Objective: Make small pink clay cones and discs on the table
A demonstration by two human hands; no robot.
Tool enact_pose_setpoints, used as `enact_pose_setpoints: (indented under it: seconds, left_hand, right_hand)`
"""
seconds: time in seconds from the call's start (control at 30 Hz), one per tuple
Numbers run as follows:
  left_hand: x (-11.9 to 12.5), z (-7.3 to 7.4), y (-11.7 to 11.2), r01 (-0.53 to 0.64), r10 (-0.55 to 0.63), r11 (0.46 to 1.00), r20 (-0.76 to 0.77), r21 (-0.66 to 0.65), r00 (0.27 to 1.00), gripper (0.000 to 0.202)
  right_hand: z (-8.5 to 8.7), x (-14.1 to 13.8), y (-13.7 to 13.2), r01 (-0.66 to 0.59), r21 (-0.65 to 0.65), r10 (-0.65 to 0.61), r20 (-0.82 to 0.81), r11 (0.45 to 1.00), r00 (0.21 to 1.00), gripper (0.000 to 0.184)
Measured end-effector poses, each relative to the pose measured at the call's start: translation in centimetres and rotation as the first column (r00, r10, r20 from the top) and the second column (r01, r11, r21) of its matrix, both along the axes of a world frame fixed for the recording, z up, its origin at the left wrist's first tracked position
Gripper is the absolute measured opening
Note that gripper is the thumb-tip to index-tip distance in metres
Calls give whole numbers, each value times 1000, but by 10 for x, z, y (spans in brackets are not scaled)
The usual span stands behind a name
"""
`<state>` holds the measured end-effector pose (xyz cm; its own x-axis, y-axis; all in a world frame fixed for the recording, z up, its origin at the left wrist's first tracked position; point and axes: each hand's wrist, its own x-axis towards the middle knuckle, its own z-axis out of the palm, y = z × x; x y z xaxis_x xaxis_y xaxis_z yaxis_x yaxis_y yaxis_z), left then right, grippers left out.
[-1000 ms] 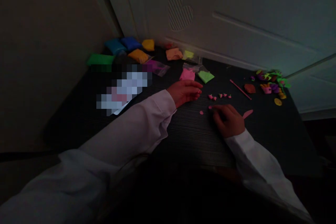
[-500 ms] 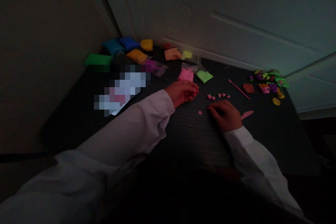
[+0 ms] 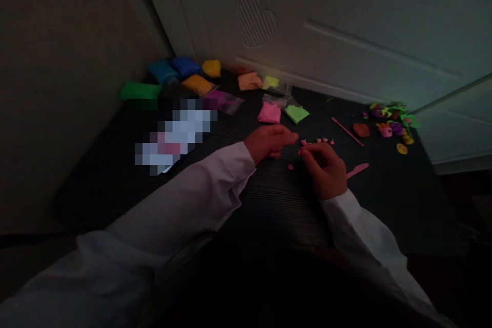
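My left hand (image 3: pixel 271 142) hovers over the dark table with its fingers stretched toward the right; I see nothing held in it. Its fingertips are close to those of my right hand (image 3: pixel 326 170), which is closed in a pinch. A tiny pink piece of clay (image 3: pixel 301 151) shows at the right fingertips. Just behind them stands a row of several tiny pink strawberries with green tops (image 3: pixel 325 140). A small flat pink bit of clay (image 3: pixel 290 167) lies on the table between my hands. Beside my right hand is a pink plastic knife (image 3: pixel 358 169), partly hidden by the hand.
Bags of pink clay (image 3: pixel 269 112) and green clay (image 3: pixel 296 113) lie behind my hands. More coloured bags, such as a blue one (image 3: pixel 185 66), sit at the back left near a blurred phone-like object (image 3: pixel 184 136). Rightward are a pink stick tool (image 3: pixel 347 131) and small clay figures (image 3: pixel 385 129).
My hands have come closer together. The left fingers have straightened toward the right, and a pink piece now shows at my right fingertips. The view has shifted slightly.
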<state>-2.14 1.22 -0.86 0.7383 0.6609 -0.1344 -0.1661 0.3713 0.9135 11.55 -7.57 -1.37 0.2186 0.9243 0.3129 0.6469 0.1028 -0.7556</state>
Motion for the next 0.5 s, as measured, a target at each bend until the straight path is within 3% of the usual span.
enact_pose_setpoints:
  seconds: [0.13,0.23,0.5]
  left_hand:
    - [1,0,-4,51,7,961,-206,271,979,26]
    - [0,0,-4,93,27,912,-284,399,958,28]
    - [1,-3,-4,107,49,885,-320,452,946,29]
  right_hand:
    - [-3,-3,1,15,17,-13,-68,1000,998,15]
    - [-5,-2,1,11,23,-10,-56,1000,998,15]
    - [-1,-5,-1,7,11,-7,-20,1000,1000,15]
